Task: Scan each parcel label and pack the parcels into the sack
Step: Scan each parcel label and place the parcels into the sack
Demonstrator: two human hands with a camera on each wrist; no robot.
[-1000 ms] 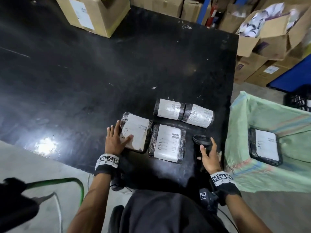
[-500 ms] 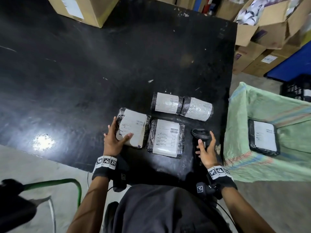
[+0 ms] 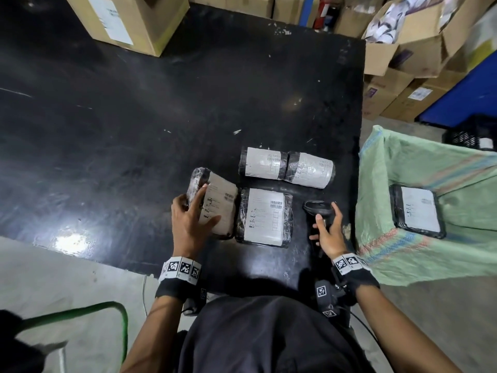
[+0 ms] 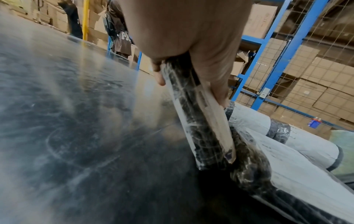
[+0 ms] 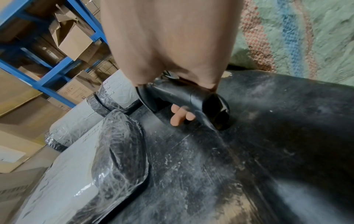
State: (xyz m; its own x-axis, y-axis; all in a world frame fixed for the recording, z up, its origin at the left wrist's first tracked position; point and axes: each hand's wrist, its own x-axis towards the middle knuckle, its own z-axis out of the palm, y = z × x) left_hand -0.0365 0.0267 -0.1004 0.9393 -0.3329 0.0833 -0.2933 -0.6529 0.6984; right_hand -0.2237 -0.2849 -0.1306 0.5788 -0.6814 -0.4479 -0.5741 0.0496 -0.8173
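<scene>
Parcels lie on a scuffed black counter [image 3: 134, 117] among cardboard boxes [image 3: 129, 20], left hand [image 3: 189, 224] fingers clamped on a tilted parcel [image 3: 217, 203], right hand [image 3: 329, 232] gripping the scanner [image 3: 317, 207] beside the sack [image 3: 419, 162]; wrist views add blue shelving [image 4: 275, 50].

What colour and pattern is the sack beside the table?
The sack is pale green woven fabric with red and blue stripes, clearest in the head view.

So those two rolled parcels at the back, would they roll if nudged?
Probably: both rolled parcels look cylindrical and lie on their sides on the smooth black table. They touch end to end, so one may shove the other. The shiny wrap likely makes them slippery.
</scene>
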